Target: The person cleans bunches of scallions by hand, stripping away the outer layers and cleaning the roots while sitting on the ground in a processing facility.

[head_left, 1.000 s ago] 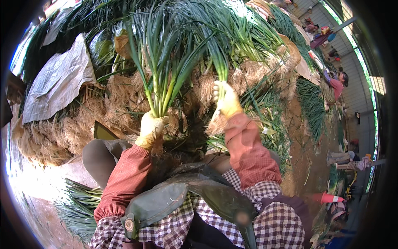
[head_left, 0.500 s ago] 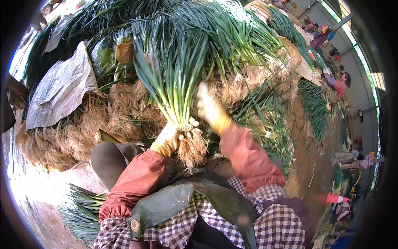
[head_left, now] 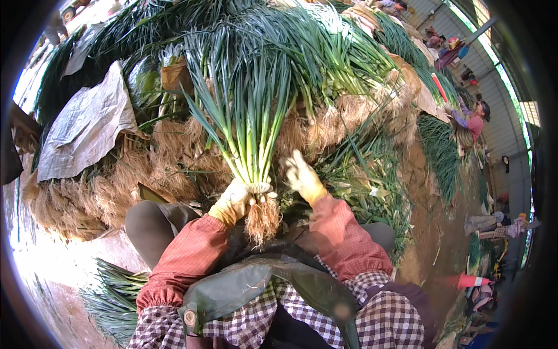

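Note:
My left hand [head_left: 234,199], in a pale glove, is wrapped round the white lower stems of a bunch of green onions [head_left: 251,145]. The bunch stands nearly upright, its long green leaves fanning away from me over the pile. Below my fingers hang its brown roots [head_left: 263,222]. Just to the right of the bunch, apart from it, my right hand [head_left: 303,176] is in the air with its gloved fingers spread, and nothing shows in it.
A long heap of green onions [head_left: 349,55], roots toward me, spans the far side. A whitish sheet [head_left: 87,125] covers its left part. Loose leaves [head_left: 372,180] lie at right. More green onions [head_left: 113,299] lie at lower left. Another person [head_left: 474,123] and a red-and-white cone [head_left: 469,281] are at right.
My right hand has come down and toward me, away from the leaves, and is less blurred. The bunch in my left hand has lowered slightly and shifted a little left at its roots.

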A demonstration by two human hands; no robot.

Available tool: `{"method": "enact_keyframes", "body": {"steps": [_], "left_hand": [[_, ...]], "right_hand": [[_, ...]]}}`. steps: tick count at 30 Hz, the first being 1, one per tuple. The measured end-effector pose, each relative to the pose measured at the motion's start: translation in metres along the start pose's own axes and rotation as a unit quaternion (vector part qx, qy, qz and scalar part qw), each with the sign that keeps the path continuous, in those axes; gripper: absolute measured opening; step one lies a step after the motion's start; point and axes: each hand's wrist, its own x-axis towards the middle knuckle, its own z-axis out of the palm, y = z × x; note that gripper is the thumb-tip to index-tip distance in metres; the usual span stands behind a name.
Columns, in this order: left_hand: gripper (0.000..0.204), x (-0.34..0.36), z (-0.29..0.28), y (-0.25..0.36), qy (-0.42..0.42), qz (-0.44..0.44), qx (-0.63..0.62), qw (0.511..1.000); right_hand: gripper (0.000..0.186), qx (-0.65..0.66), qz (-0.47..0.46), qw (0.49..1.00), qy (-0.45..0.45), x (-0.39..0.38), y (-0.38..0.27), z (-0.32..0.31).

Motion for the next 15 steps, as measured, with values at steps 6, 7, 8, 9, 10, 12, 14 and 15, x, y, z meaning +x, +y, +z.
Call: {"method": "enact_keyframes", "body": {"steps": [6,7,8,9,10,12,14,15], "left_hand": [[0.016,0.000,0.013,0.001,0.101,0.074,-0.070,0.990],[0.016,-0.002,0.010,0.002,0.113,0.070,-0.050,0.990],[0.016,-0.004,0.005,0.003,0.124,0.065,-0.029,0.990],[0.016,-0.006,0.002,0.004,0.130,0.052,-0.008,0.990],[0.016,-0.004,-0.002,0.002,0.135,0.047,-0.017,0.990],[0.016,-0.004,-0.007,-0.003,0.156,0.036,-0.050,0.986],[0.016,-0.005,-0.004,0.002,0.140,0.030,-0.029,0.989],[0.015,-0.001,-0.007,-0.003,0.133,0.008,0.001,0.991]], "right_hand": [[0.018,0.321,0.042,0.941,-0.098,0.009,-0.013,0.061],[0.023,0.335,0.022,0.937,-0.095,0.007,-0.012,0.065],[0.023,0.335,0.028,0.937,-0.092,0.010,-0.007,0.063],[0.022,0.329,0.056,0.940,-0.068,0.015,0.000,0.060],[0.020,0.320,0.081,0.943,-0.046,0.018,0.001,0.060],[0.017,0.295,0.049,0.954,0.003,0.017,0.007,0.057],[0.014,0.130,-0.047,0.989,0.053,0.010,0.005,0.051],[0.013,0.098,-0.068,0.991,0.058,0.010,0.005,0.049]]}}
